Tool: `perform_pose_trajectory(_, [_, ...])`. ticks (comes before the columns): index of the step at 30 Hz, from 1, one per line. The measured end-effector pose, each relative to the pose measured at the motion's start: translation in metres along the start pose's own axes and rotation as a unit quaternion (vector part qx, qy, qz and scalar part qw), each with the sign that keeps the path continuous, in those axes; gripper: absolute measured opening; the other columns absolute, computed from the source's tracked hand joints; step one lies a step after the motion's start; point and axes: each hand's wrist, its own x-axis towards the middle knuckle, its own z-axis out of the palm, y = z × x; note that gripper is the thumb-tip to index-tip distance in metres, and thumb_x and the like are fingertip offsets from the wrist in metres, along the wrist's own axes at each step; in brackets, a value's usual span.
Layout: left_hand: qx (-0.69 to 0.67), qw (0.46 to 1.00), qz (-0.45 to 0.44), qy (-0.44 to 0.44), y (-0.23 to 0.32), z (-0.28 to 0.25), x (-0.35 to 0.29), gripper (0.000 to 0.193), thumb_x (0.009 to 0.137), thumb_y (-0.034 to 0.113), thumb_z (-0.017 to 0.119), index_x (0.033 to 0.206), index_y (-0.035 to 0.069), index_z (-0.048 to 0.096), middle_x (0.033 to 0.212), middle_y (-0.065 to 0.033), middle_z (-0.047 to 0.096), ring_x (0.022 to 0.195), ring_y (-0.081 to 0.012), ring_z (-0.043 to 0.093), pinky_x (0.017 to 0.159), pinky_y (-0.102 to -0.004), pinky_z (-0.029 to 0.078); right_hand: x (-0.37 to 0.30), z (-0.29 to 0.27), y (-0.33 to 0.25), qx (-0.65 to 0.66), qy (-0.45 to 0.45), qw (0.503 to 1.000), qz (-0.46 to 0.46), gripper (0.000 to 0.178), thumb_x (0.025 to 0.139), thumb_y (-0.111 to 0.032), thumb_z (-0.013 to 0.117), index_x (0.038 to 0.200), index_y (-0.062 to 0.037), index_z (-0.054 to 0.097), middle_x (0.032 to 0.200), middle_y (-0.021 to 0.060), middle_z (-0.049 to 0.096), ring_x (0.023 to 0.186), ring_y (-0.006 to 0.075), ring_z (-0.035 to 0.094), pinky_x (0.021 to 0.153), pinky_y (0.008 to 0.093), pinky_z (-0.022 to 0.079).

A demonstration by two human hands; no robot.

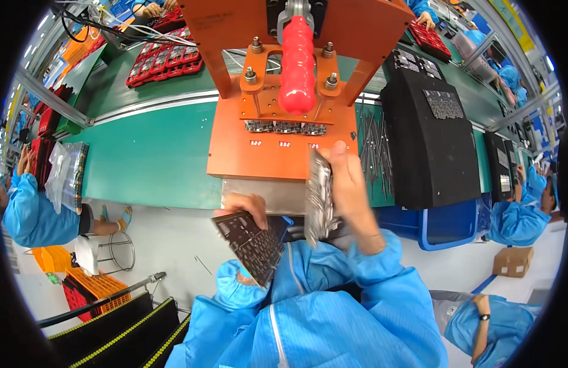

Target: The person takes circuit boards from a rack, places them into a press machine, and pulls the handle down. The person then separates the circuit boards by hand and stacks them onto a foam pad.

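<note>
My left hand (252, 207) is closed on the upper edge of a dark circuit board panel (252, 248), which hangs tilted in front of my jacket. My right hand (350, 187), slightly blurred, grips a flat silvery-grey circuit board panel (319, 199) seen nearly edge-on. Both panels are apart from each other, just before the orange press fixture (281, 161). Its red ridged handle (297, 67) stands above a drilled orange plate. Under that plate lies a row of small circuit boards (287, 127), with lit red displays in front of them.
Thin metal rods (374, 147) lie right of the fixture, beside a black foam block (428, 141) carrying a board panel (443, 104). A blue bin (451, 224) stands below it. Red trays (164, 58) hold parts at the back left. Plastic-wrapped panels (68, 175) sit left. Co-workers surround the bench.
</note>
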Motion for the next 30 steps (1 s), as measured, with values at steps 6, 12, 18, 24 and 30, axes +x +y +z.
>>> perform_pose_trajectory(6, [0.27,0.881,-0.369,0.124,-0.016,-0.072,-0.077,0.057,0.101,0.055,0.027,0.076,0.007,0.047,0.049,0.0012,0.038,0.042,-0.009,0.034,0.042,-0.0241,0.026,0.042,-0.06,0.031,-0.449,-0.076,0.881,-0.125,0.037,0.083,-0.04,0.067,0.077,-0.0043,0.058,0.064,0.0127,0.058,0.06,0.0338,0.059,0.054,0.042,0.045])
perform_pose_trajectory(12, [0.223,0.872,-0.421,0.114,-0.005,-0.094,-0.108,0.043,0.102,0.04,0.034,0.106,0.003,0.057,0.089,-0.0019,0.061,0.075,-0.0094,0.052,0.064,-0.0244,0.04,0.042,-0.052,0.058,-0.472,-0.016,0.851,-0.23,0.03,0.079,-0.03,0.071,0.084,-0.0022,0.061,0.088,0.0128,0.059,0.084,0.0303,0.058,0.067,0.0399,0.049])
perform_pose_trajectory(18, [0.065,0.881,-0.468,-0.023,0.028,-0.087,-0.08,0.059,0.08,-0.01,0.058,0.133,0.001,0.035,0.124,-0.0105,0.055,0.117,-0.0186,0.053,0.099,-0.033,0.043,0.057,-0.041,-0.015,-0.383,0.207,0.74,-0.513,0.04,0.079,-0.018,0.07,0.116,-0.0125,0.06,0.126,0.014,0.049,0.116,0.0367,0.046,0.093,0.0473,0.041])
perform_pose_trajectory(24, [0.09,0.904,-0.417,-0.024,0.057,-0.1,-0.088,0.072,0.081,-0.007,0.065,0.144,-0.002,0.03,0.13,-0.0109,0.053,0.116,-0.0202,0.054,0.099,-0.0352,0.045,0.116,0.014,-0.097,-0.465,0.158,0.502,-0.712,0.037,0.09,-0.029,0.064,0.121,-0.0444,0.051,0.134,0.0096,0.042,0.115,0.0317,0.05,0.102,0.0467,0.038])
perform_pose_trajectory(30, [0.117,0.936,-0.304,0.135,0.069,-0.098,-0.108,0.035,0.081,-0.007,0.066,0.114,-0.003,0.053,0.1,-0.0125,0.068,0.091,-0.0155,0.064,0.082,-0.0283,0.052,0.19,-0.003,-0.207,-0.163,0.054,0.905,-0.388,0.027,0.096,-0.017,0.051,0.118,-0.0032,0.058,0.091,0.0115,0.063,0.084,0.0228,0.06,0.076,0.036,0.044])
